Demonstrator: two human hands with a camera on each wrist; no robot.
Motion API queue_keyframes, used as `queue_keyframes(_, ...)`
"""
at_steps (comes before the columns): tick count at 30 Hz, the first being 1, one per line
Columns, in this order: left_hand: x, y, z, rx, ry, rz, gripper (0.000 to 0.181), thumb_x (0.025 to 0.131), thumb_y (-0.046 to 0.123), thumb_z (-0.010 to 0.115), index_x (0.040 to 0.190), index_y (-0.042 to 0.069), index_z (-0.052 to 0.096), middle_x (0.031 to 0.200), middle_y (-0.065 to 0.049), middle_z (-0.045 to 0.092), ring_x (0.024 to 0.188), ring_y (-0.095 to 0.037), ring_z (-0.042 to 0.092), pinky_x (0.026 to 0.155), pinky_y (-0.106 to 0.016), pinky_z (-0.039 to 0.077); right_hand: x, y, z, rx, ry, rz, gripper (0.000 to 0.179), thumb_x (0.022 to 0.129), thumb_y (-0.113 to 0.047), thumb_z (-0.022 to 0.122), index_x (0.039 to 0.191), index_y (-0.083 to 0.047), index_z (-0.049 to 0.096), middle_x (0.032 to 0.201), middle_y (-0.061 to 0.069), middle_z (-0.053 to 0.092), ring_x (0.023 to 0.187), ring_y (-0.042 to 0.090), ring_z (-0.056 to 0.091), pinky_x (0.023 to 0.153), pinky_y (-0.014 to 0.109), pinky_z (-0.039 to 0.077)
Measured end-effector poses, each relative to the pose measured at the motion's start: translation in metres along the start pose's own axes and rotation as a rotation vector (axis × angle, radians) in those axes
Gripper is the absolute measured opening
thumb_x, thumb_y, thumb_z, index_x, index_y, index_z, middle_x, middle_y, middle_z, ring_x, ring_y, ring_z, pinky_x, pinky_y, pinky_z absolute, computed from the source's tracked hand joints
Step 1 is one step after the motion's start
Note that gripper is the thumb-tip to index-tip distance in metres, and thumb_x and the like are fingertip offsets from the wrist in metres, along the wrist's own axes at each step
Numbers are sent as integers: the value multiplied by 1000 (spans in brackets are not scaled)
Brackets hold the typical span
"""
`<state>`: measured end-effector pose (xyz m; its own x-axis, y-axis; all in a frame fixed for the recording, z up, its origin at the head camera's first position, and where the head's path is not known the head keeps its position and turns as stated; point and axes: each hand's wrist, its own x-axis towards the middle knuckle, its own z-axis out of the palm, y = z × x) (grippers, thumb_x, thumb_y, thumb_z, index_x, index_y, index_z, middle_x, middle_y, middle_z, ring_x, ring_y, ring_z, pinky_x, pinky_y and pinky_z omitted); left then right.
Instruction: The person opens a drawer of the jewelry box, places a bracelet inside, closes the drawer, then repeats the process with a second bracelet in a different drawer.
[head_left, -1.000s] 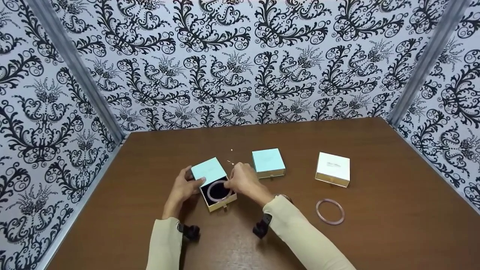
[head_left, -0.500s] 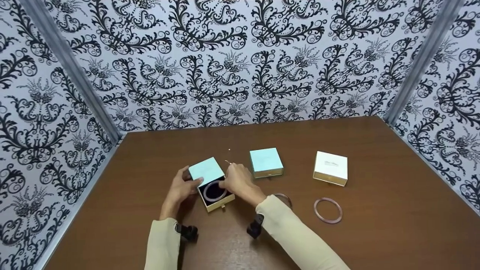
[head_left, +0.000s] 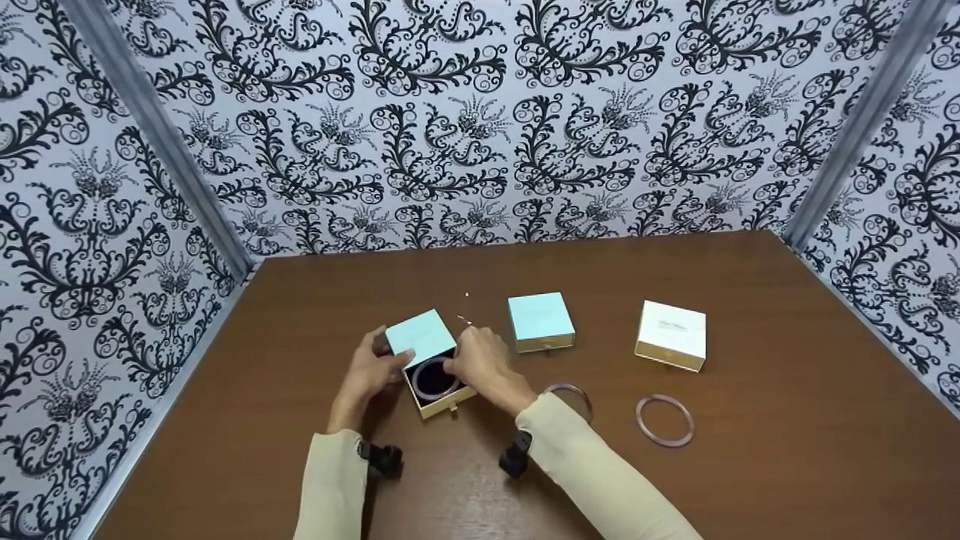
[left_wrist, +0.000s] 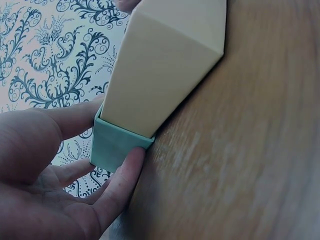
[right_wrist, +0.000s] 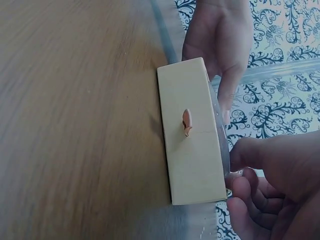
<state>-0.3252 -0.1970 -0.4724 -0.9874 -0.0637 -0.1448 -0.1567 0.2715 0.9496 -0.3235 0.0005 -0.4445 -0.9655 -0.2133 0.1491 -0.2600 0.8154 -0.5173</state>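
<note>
The left hand [head_left: 371, 373] grips the turquoise square cardboard sleeve [head_left: 421, 334], probably steadying it; in its half-open cream cardboard drawer [head_left: 441, 408] sits the mauve round bangle [head_left: 417, 382], pinched at the right rim by the right hand [head_left: 482, 362], apparently for control.

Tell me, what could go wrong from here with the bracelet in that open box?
The bracelet seems to stick up above the rim of the drawer, so it might catch if the drawer were closed now.

The right hand is close to a tiny shiny piece and could knock it.

The right sleeve is beside another bracelet and might nudge it.
</note>
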Motion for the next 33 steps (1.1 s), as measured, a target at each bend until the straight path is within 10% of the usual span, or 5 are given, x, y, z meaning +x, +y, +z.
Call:
queue_keyframes(9,0,2,-1,-23,-10,0,84,94,10,69,158,-2,15,156,-34,29,115,-34,60,83,-39,59,0,5,5,-9,65,-86,58,77,-10,73,41,-22,29,41,-14,23,46,7,25,45,24,24)
queue_keyframes(18,0,1,0,-28,-9,-13,83,95,10,68,159,0,16,157,-33,29,118,-38,60,87,-41,58,0,6,7,-63,113,-97,38,78,-15,78,45,-14,60,54,-3,63,52,11,47,51,35,47)
queue_keyframes(33,-1,2,-1,-10,4,-11,84,94,11,70,158,0,18,155,-33,32,110,-32,62,83,-36,58,-5,6,4,-68,133,-66,33,81,-28,85,55,-13,69,62,-1,70,60,12,59,57,36,52)
